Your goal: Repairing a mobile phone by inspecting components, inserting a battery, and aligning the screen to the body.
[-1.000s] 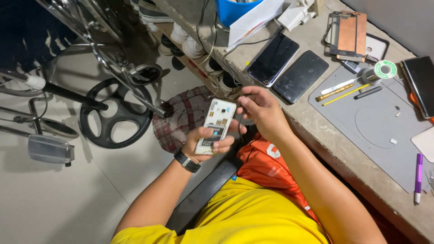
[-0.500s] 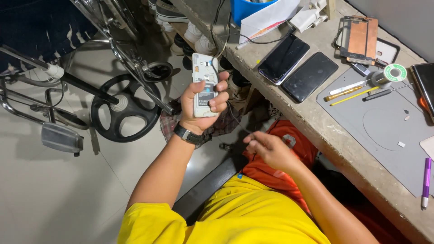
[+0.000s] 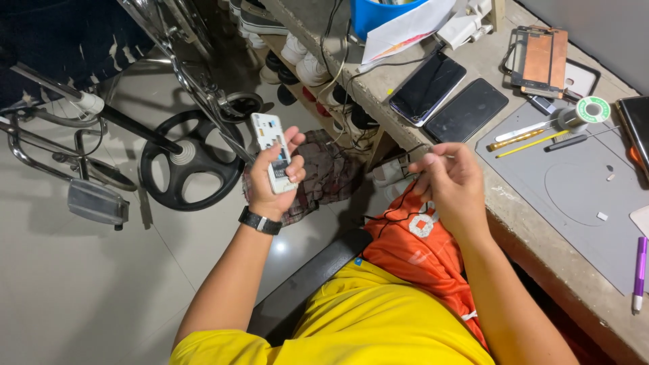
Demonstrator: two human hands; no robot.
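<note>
My left hand (image 3: 270, 179) grips a small white opened phone (image 3: 272, 151), its inner parts facing up, held out over the floor to the left of the bench. A black watch sits on that wrist. My right hand (image 3: 451, 181) hovers at the bench edge with its fingers pinched together on a thin black wire (image 3: 399, 206) that trails down over my orange shorts. What else the fingertips hold is too small to tell.
The concrete bench (image 3: 541, 223) carries a grey work mat (image 3: 581, 196), two dark phones (image 3: 449, 94), a framed screen part (image 3: 541, 57), a solder spool (image 3: 593, 109), tweezers and a purple pen (image 3: 639, 270). A wheelchair (image 3: 135, 135) stands left. Shoes sit under the bench.
My left hand has carried the phone out to the left and lowered it slightly. My right hand left the phone, dropped to my lap, then rose to the bench edge with the wire.
</note>
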